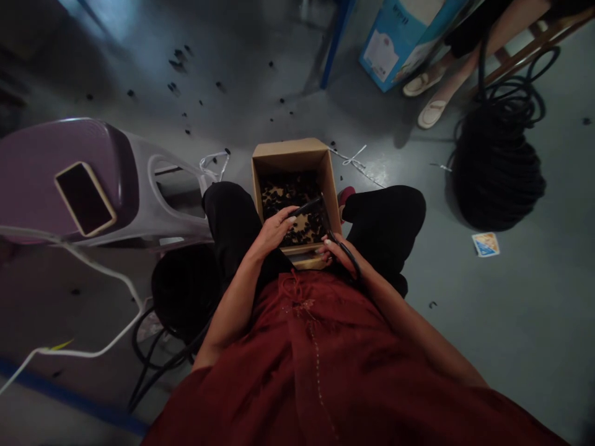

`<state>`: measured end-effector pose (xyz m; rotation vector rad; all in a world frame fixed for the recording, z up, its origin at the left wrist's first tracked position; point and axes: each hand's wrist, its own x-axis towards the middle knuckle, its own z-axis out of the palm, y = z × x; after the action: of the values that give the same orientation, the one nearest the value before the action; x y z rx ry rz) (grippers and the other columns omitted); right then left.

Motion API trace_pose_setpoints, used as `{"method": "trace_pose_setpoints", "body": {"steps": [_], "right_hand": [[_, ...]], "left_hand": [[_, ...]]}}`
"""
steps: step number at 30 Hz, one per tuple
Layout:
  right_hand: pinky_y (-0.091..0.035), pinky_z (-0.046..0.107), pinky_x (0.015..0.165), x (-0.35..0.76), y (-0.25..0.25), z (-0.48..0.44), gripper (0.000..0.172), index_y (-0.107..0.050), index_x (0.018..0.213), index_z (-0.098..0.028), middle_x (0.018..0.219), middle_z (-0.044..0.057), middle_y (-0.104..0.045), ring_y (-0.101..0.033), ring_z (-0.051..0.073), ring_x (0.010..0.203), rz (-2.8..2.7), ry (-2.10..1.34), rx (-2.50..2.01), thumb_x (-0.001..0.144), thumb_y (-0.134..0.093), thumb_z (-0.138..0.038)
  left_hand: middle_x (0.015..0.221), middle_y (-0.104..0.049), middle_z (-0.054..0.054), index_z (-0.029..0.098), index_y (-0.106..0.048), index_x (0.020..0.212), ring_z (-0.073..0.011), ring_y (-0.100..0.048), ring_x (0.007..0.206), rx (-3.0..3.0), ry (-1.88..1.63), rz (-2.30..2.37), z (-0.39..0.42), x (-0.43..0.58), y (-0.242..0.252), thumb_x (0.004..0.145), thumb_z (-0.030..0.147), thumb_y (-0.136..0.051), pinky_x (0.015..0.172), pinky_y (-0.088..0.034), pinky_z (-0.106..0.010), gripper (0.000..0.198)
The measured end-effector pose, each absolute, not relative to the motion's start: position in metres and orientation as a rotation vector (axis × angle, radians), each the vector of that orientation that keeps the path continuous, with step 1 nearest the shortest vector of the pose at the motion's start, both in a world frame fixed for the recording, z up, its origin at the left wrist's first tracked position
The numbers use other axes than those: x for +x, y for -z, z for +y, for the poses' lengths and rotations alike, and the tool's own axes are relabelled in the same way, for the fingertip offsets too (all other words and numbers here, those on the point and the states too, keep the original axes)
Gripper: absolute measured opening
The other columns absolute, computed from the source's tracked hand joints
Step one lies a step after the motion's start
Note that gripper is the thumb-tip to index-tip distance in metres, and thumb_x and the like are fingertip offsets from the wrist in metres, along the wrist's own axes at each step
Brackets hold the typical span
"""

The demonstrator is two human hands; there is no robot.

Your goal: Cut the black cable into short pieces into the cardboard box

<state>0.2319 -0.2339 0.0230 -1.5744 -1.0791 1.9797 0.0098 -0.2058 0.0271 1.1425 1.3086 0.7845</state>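
My left hand [274, 232] grips a black-handled tool [307, 207], perhaps a cutter, over an open cardboard box [288, 155]. My right hand [337, 254] holds a black cable [346, 251] that runs up from my lap side toward the tool's tip. The box rests on my knees, between my black-clad thighs. Many short black cable pieces [290, 192] lie in it over a brown bottom. The tool's blades are hidden or too dark to make out.
A large coil of black cable [495, 167] lies on the floor at right, and another [183, 291] sits by my left knee. A phone [85, 198] rests on a purple-and-white plastic stool [171, 192]. Black pieces dot the floor. A co-worker's legs [432, 87] stand by a blue carton [400, 43].
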Motion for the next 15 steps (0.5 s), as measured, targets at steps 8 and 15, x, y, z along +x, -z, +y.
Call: {"method": "trace_pose_setpoints", "body": {"steps": [8,15], "right_hand": [[-0.049,0.028,0.056,0.234,-0.013,-0.239,0.044,-0.047,0.102,-0.023,0.085,0.002,-0.062,-0.061,0.015,0.068,-1.214,-1.934,-1.541,0.072,-0.059,-0.054],[-0.049,0.029,0.057,0.230,-0.004,-0.234,0.039,-0.050,0.103,-0.024,0.088,0.002,-0.062,-0.062,0.016,0.070,-1.301,-1.911,-1.525,0.073,-0.062,-0.047]], "left_hand": [[0.069,-0.048,0.001,0.015,-0.051,0.126,-0.0081,-0.038,0.057,1.088,-0.731,1.248,-0.205,0.012,-0.026,0.085,0.033,-0.049,0.054,-0.032,-0.019,0.045],[0.071,-0.049,0.001,0.017,-0.052,0.126,-0.0080,-0.038,0.057,1.114,-0.708,1.235,-0.205,0.013,-0.021,0.085,0.033,-0.049,0.054,-0.032,-0.019,0.044]]}}
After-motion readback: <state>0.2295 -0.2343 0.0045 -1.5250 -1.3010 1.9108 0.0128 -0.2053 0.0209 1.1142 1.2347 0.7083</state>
